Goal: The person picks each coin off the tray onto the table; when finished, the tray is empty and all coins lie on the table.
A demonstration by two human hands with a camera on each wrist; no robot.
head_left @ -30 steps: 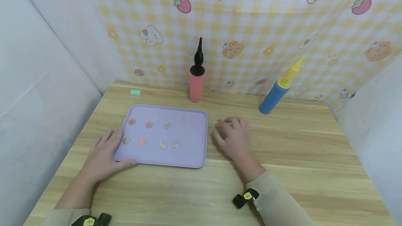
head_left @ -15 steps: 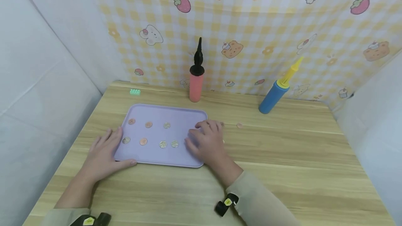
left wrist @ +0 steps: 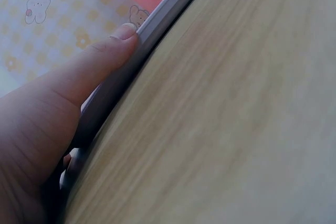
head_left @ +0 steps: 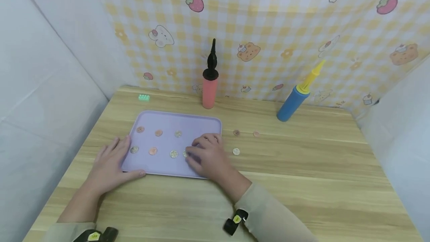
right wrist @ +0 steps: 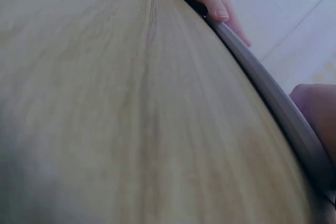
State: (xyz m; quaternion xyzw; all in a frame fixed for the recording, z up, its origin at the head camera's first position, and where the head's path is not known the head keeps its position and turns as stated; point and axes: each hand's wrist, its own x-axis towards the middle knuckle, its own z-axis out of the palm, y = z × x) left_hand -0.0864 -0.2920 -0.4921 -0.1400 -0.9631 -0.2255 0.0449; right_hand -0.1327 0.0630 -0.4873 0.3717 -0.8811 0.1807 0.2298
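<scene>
My left hand [head_left: 109, 169] rests at the near left corner of a lilac tray [head_left: 201, 118], fingers spread along its left side. Its thumb [left wrist: 100, 64] lies on the front rim in the left wrist view. Copper and silver coins lie in two rows in the tray, among them a copper coin [head_left: 158, 133] and a silver coin [head_left: 173, 154]. My right hand [head_left: 211, 158] reaches over the tray's right half. Its index fingertip and thumb are at a silver coin [head_left: 184, 154], partly covering it, with a gap between them.
Right of the tray lie two copper coins [head_left: 236, 133] and a silver coin [head_left: 236, 152]. A red-and-black balloon pump [head_left: 209, 92] stands behind the tray. A blue-and-yellow pump [head_left: 292, 104] stands further right. A green toy brick [head_left: 144, 97] sits at the back left.
My right hand has moved left from the bare table over the tray to a silver coin, uncovering coins on the table behind it. My left hand has stayed in place.
</scene>
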